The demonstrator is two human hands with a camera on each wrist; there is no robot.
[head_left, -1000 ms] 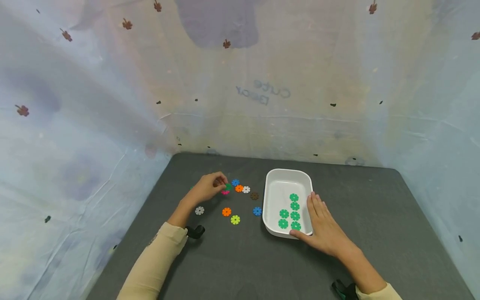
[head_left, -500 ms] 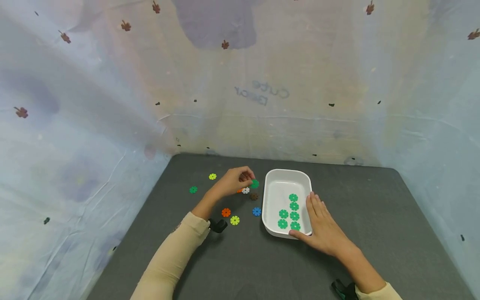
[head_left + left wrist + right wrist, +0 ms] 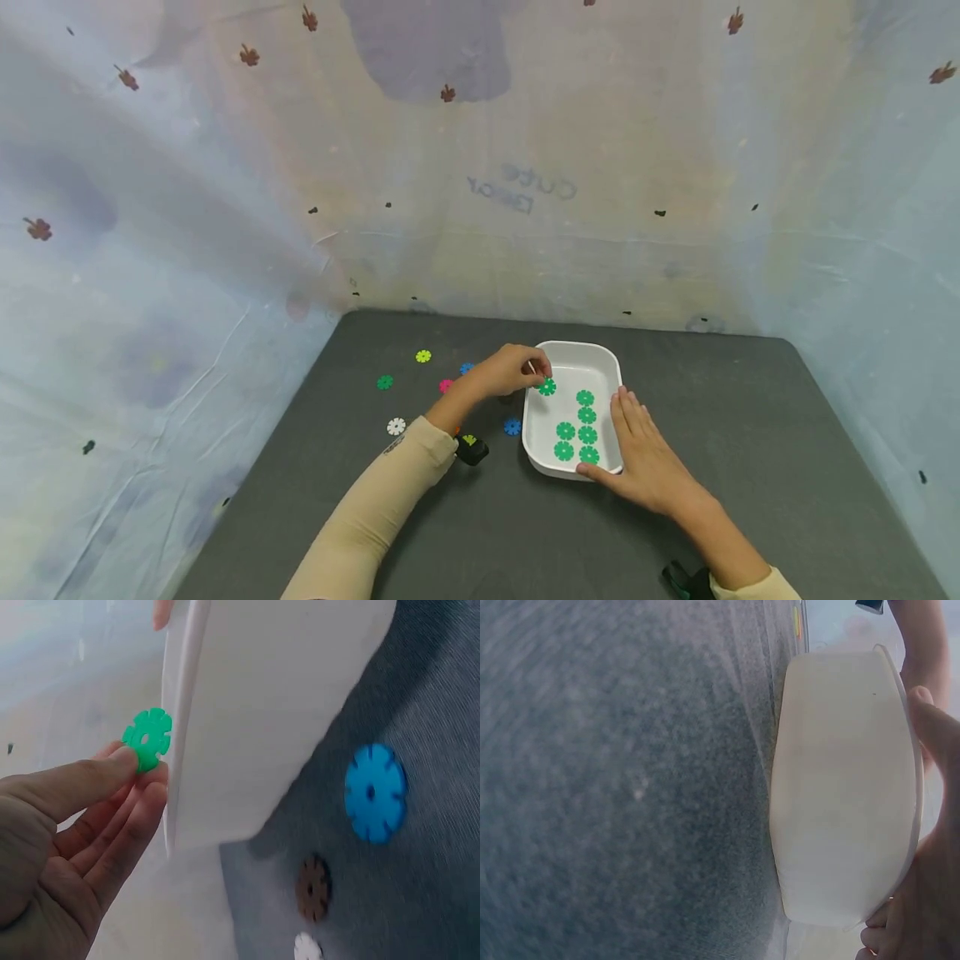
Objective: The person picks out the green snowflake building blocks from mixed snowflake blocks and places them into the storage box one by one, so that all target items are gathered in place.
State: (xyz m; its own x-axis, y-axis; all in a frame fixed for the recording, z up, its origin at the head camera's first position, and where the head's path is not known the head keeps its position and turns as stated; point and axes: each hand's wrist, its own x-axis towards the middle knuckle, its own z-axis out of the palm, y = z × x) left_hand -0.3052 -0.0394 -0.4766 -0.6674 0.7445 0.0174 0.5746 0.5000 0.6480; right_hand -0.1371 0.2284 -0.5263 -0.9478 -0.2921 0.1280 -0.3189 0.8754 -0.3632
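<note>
In the left wrist view, the thumb and fingers of my left hand [image 3: 506, 373] pinch a green notched plastic disc [image 3: 158, 735] by its edge. The hand reaches over the left rim of a white rectangular tray [image 3: 581, 372], and the disc is over the inside of the tray. Several matching green discs [image 3: 566, 431] lie flat in the tray, toward its near right part. My right hand [image 3: 648, 467] rests along the right rim with fingers straight, its thumb at the near corner. The right wrist view shows the tray's outer wall beside that hand.
Left of the tray on the dark table [image 3: 465, 533] lie loose discs: blue [image 3: 512, 427], brown [image 3: 319, 902], white [image 3: 396, 427], yellow [image 3: 423, 356], green [image 3: 385, 382] and pink [image 3: 446, 386]. My left forearm hides others. A patterned cloth wall [image 3: 480, 267] stands behind the table.
My left hand has carried the green disc rightward from among the loose discs, over the tray's left rim. My right hand has stayed at the right rim.
</note>
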